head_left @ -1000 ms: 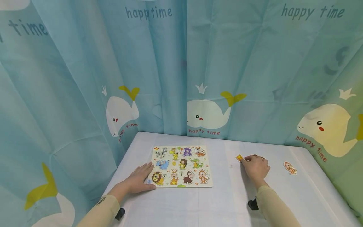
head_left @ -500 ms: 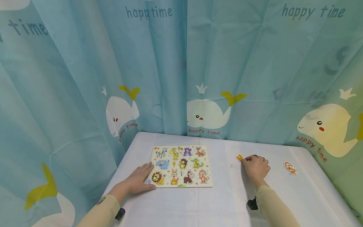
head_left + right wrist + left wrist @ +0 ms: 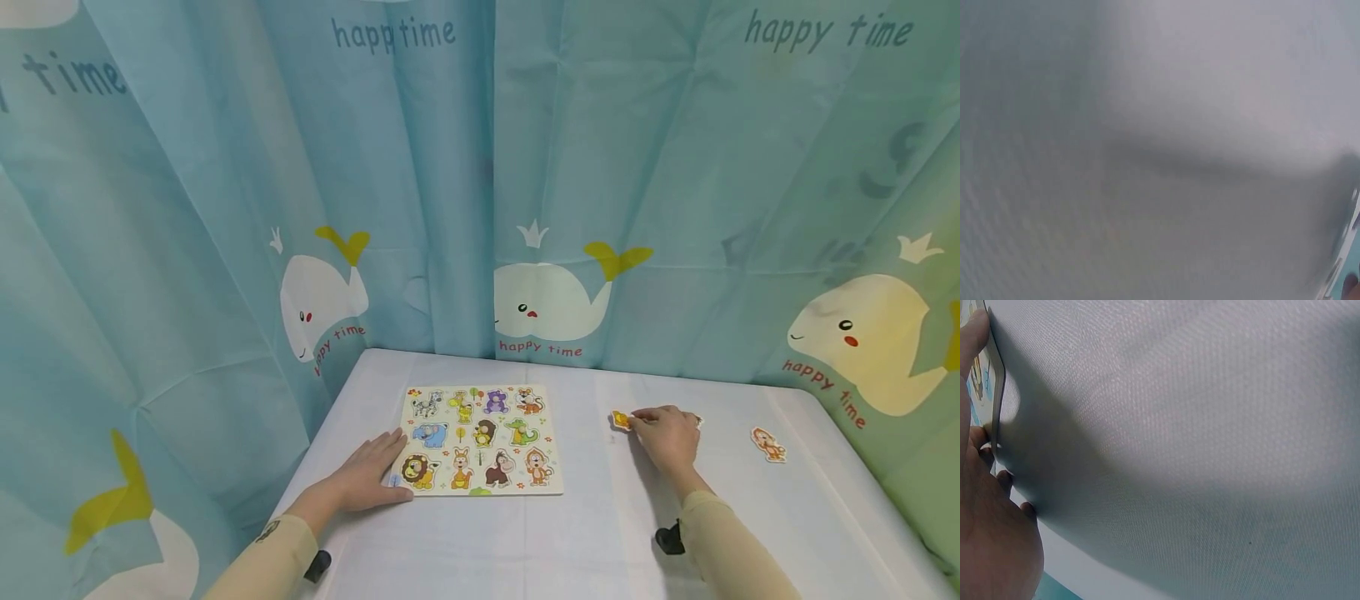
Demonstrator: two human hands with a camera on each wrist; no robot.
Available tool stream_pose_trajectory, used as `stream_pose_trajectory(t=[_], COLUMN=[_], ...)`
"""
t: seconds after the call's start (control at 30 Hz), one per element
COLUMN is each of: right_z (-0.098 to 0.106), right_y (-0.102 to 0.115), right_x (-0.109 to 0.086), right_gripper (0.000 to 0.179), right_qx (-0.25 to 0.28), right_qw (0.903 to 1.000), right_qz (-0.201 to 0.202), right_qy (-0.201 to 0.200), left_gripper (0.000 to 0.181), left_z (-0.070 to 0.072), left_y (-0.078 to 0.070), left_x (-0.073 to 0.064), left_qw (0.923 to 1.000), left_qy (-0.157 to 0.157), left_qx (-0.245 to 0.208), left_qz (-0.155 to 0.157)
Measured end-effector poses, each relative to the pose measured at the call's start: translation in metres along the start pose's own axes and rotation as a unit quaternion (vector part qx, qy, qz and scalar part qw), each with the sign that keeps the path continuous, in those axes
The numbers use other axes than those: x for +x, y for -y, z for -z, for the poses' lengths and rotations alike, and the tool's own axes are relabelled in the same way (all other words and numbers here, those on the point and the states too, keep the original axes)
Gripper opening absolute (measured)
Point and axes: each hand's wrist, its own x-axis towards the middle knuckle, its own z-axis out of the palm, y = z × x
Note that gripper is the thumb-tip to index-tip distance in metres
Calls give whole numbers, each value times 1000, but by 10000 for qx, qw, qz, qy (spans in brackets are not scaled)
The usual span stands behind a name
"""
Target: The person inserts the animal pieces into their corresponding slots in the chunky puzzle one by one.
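Note:
An animal puzzle board [image 3: 480, 487] lies on the left half of the table. My left hand [image 3: 367, 475] rests at its left edge, fingers extended along the side and thumb by the front corner. In the left wrist view, the left hand [image 3: 997, 544] shows next to the board's rim [image 3: 999, 394]. Right of the board, my right hand [image 3: 667, 437] pinches a small yellow-orange puzzle piece [image 3: 621, 420] between thumb and fingertips. Another piece [image 3: 700, 422] peeks out behind that hand, mostly hidden. Farther right lies a monkey puzzle piece [image 3: 768, 445].
The white-covered table [image 3: 585, 533] ends at the back against a blue whale-print curtain [image 3: 450, 167]. Black wrist mounts [image 3: 670, 539] hang beneath both forearms. Mostly blurred tabletop fills the right wrist view.
My right hand has shifted slightly left, and the yellow-orange piece has moved and turned with it. The left hand and the board stay put.

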Motion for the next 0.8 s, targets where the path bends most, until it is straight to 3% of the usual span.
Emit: stream_pose_trajectory(t=[0.23, 0.5, 0.8], right_z=[3, 1, -4], right_y=[-1, -4, -5], right_x=[2, 4, 3], right_gripper=[20, 17, 18], right_qx=[-23, -18, -127], right_qw=[9960, 9880, 9875], right_qz=[712, 1353, 1299], right_qy=[538, 746, 885], left_gripper=[103, 103, 102], left_z=[-1, -1, 0], left_y=[0, 1, 0], left_x=[0, 0, 1], left_qw=[10000, 10000, 10000], left_qy=[-11, -8, 9], left_qx=[-3, 13, 75], left_qz=[28, 9, 15])
